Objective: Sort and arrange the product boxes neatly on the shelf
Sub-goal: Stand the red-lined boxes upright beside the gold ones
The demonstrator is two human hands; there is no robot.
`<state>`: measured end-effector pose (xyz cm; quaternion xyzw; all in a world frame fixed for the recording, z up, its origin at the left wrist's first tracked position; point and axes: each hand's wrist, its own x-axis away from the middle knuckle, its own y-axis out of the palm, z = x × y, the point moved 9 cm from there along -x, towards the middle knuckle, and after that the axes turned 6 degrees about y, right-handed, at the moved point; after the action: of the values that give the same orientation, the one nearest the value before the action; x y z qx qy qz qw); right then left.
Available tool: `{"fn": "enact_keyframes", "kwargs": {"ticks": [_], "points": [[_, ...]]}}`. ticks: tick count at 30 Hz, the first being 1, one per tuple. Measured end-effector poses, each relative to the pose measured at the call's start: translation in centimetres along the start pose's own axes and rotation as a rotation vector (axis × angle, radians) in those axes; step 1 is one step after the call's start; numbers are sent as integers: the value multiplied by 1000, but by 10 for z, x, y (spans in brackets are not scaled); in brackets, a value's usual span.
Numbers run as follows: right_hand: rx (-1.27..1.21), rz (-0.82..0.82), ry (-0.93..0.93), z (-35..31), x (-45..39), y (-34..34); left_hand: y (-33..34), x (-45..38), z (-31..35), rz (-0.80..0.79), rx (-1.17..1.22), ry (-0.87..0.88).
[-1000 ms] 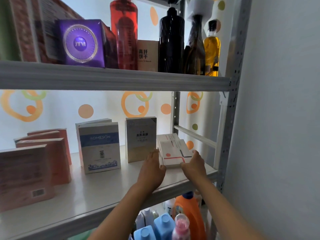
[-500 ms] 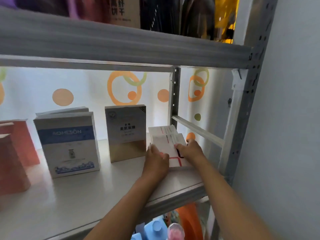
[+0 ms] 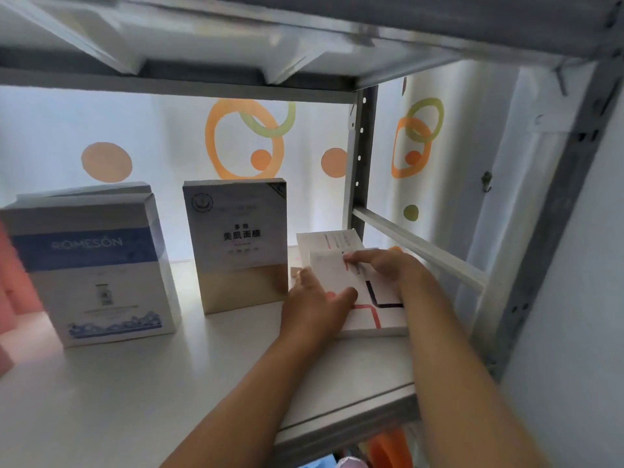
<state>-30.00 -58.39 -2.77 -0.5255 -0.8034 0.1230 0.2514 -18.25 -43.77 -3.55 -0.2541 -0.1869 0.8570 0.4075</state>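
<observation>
Both hands have moved deeper onto the stack of flat white cardboard boxes with red and black line markings [image 3: 378, 309], which lies at about three o'clock on the white metal shelf [image 3: 169, 383], hard against the right-hand frame. A second ago the hands only bracketed the stack from its near edge. Now the left hand [image 3: 315, 307] rests on its left side with its thumb lying over the top box, and the right hand [image 3: 388, 265] reaches across the far end, its fingers [image 3: 354, 260] curled narrowly around the back edge of the top box. That box looks tipped up at the far end, so it is probably about to be stood upright. The upright grey and gold mask box [image 3: 239, 244] stands just beside the stack at nine o'clock, and the blue and white box labelled ROMESON [image 3: 91, 265] is further left.
</observation>
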Motion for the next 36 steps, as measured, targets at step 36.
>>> {"fn": "enact_keyframes", "kwargs": {"ticks": [36], "points": [[-118,51,-125,-1,29,4,12,-56,-29,11,101,-258]]}}
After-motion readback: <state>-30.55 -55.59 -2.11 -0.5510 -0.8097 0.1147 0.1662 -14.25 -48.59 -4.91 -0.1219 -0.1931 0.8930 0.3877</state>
